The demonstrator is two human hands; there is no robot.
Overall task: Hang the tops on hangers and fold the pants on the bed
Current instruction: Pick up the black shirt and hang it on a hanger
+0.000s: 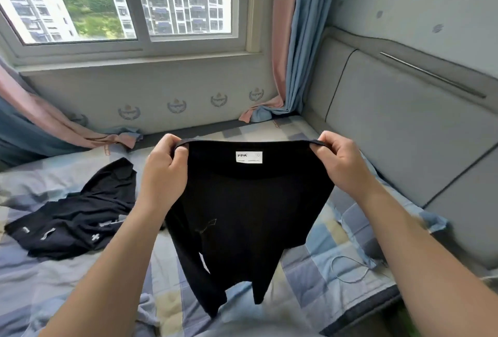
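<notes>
Hands pinch the band ends of the black garment [242, 215], seemingly pants: left hand [164, 172] and right hand [342, 164] level, equally near; it hangs lengthwise downward between them above the bed [310, 258].

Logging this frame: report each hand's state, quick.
Left hand: grips the black top at its collar.
Right hand: grips the collar's other end.

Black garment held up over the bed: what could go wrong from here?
The left hand and right hand only pinch the black garment by its band; a slip could drop it. Its lower ends hang unevenly, so it may lie crooked. It could land on the crumpled dark clothing on the bed.
</notes>
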